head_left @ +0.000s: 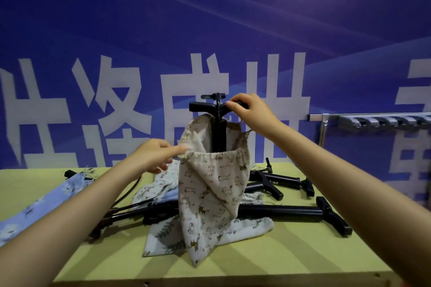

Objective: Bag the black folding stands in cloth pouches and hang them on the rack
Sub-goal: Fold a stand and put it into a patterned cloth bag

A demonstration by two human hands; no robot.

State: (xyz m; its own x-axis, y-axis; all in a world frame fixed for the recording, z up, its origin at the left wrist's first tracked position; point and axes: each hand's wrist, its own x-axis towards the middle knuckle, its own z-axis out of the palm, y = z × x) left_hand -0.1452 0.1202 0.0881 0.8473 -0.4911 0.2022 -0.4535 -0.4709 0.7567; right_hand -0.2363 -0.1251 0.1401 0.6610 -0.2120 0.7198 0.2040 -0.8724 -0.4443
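The right hand (250, 109) grips the T-shaped top of a black folding metal stand (218, 121) held upright, its lower part inside a beige animal-print cloth drawstring pouch (207, 191) above the yellow-green table (279, 258). The left hand (154, 155) pinches the pouch rim open. If that pinch slips, the mouth could sag and the stand snag — or the thin cloth could bunch, leaving the handle sticking out.

A yellow-green table (291, 261) bears black folding stands (291, 212), a blue floral pouch (46, 200) and leaf-print pouches (163, 237).
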